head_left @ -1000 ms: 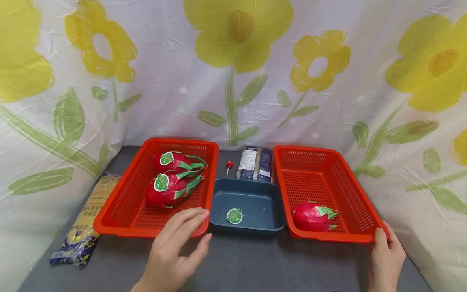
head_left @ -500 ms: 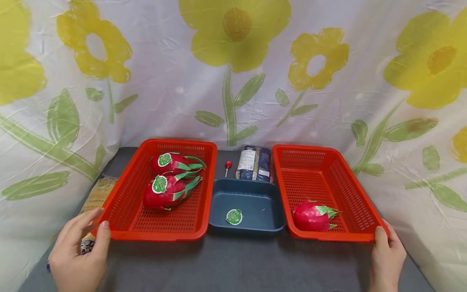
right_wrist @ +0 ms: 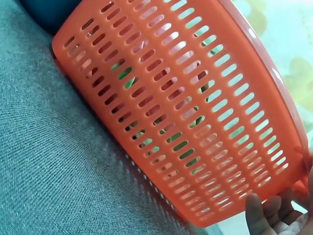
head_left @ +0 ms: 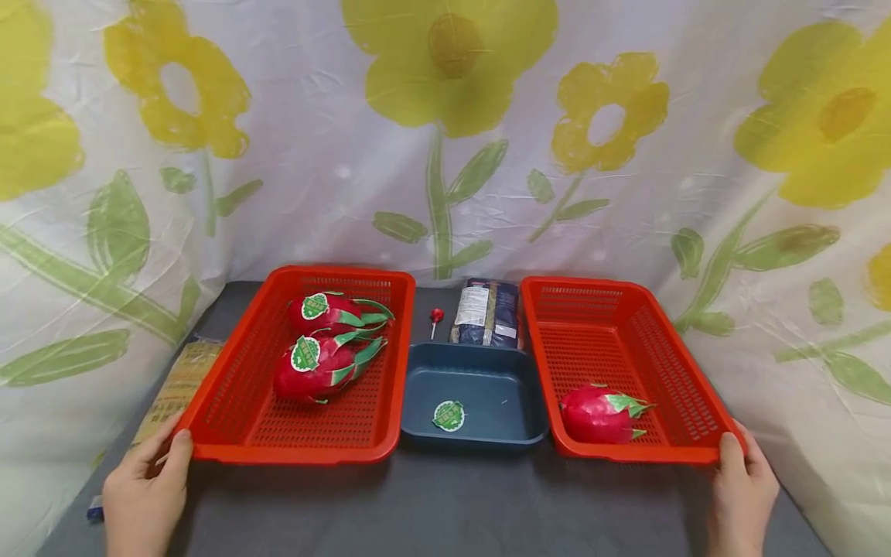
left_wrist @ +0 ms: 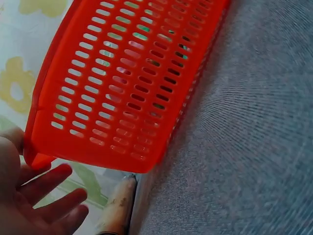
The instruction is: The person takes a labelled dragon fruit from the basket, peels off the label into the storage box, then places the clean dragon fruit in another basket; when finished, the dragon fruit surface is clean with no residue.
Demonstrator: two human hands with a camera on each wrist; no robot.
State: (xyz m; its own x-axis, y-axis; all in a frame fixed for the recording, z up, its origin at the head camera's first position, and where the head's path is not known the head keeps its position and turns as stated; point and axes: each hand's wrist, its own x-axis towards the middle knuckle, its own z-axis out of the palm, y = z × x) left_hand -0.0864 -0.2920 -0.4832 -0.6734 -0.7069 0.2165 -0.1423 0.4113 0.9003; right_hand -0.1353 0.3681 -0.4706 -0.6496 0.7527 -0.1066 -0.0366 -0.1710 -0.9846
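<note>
In the head view my left hand [head_left: 148, 483] pinches the near left corner of the left red plastic basket [head_left: 292, 454], thumb on the rim. The left wrist view shows its other fingers [left_wrist: 58, 178] loosely spread below that corner. Two dragon fruits [head_left: 284, 379] with green-and-white stickers lie inside. My right hand [head_left: 743, 487] grips the near right corner of the right red basket [head_left: 640, 452], thumb over the rim, fingers curled beneath it. One dragon fruit [head_left: 597, 418] sits near that basket's front wall. Through the slots in the right wrist view, pink and green show.
Between the baskets stands a dark blue tray [head_left: 473, 442] with a round green sticker [head_left: 448, 416] in it. Behind it lie a dark package [head_left: 487, 313] and a red lollipop [head_left: 436, 316]. A long yellow package [head_left: 170, 391] lies left of the left basket, partly hidden. A flowered curtain [head_left: 299, 155] encloses the grey surface.
My left hand has moved left from the left basket's near right corner to its near left corner and taken hold there. The right hand keeps its grip in place.
</note>
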